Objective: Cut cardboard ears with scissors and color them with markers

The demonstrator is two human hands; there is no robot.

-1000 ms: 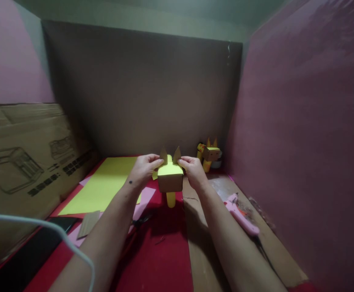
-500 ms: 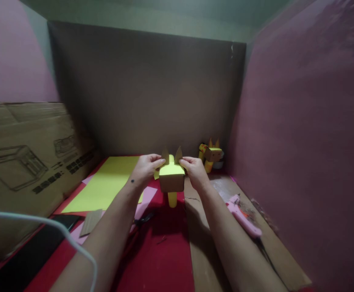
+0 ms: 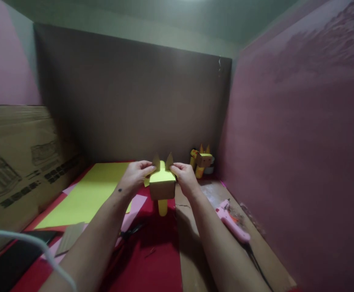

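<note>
A cardboard animal figure (image 3: 162, 188) stands in front of me, with a boxy brown head, a yellow top and a yellow tube below. Two pointed cardboard ears rise from the top of its head. My left hand (image 3: 136, 174) pinches the left ear (image 3: 156, 162) between thumb and fingers. On the other side, my right hand (image 3: 184, 174) pinches the right ear (image 3: 169, 161) in the same way. How the ears meet the head is partly hidden by my fingertips.
A pink glue gun (image 3: 233, 223) lies on a cardboard sheet (image 3: 192, 239) at the right. Behind it stands a similar finished-looking figure (image 3: 204, 160). Yellow paper (image 3: 88, 190), dark-handled scissors (image 3: 131, 232) and a cardboard scrap (image 3: 69, 239) lie left. A printed carton (image 3: 18, 162) borders the left side.
The whole view has shifted, so everything sits further left and slightly lower. Both hands keep the same pinch on the ears.
</note>
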